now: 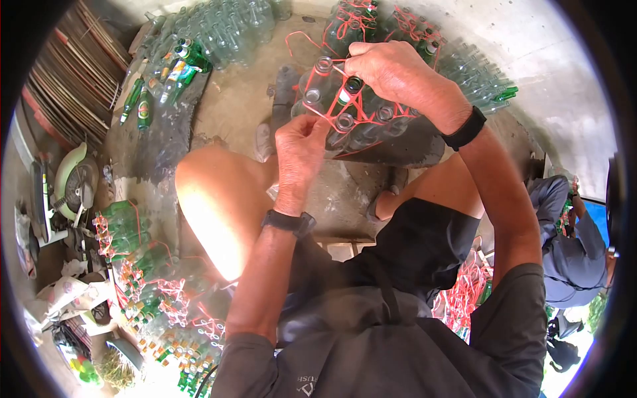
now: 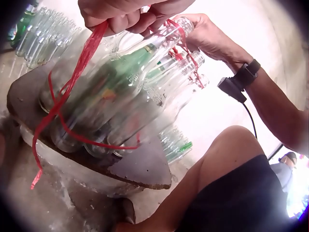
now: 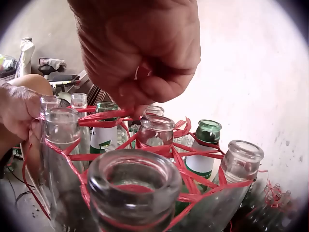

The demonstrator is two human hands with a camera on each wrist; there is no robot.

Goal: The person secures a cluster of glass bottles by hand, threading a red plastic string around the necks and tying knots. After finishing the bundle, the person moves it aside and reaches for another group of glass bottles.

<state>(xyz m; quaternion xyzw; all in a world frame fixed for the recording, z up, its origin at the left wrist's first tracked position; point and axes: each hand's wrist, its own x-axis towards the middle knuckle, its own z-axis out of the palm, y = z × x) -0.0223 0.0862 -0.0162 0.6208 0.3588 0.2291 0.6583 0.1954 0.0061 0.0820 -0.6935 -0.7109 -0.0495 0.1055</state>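
Observation:
A bundle of clear and green bottles stands upright on a dark slab (image 1: 424,150), red plastic twine (image 3: 193,179) laced round the necks. My left hand (image 1: 302,156) grips twine at the bundle's near left side; in the left wrist view a loose red tail (image 2: 72,82) hangs from its curled fingers. Above the bottle tops my right hand (image 3: 140,53) pinches a strand of twine (image 3: 104,116) beside a green bottle neck. A clear bottle mouth (image 3: 135,179) is closest to the right wrist camera. Another loop of twine lies round the lower bottles in the left wrist view.
Many clear bottles (image 1: 225,33) stand at the back left, with green ones beside them. More tied bundles (image 1: 345,30) are behind the slab, and others (image 1: 126,229) at the lower left. Red twine (image 1: 464,292) is heaped at the right; another person (image 1: 577,259) sits beyond.

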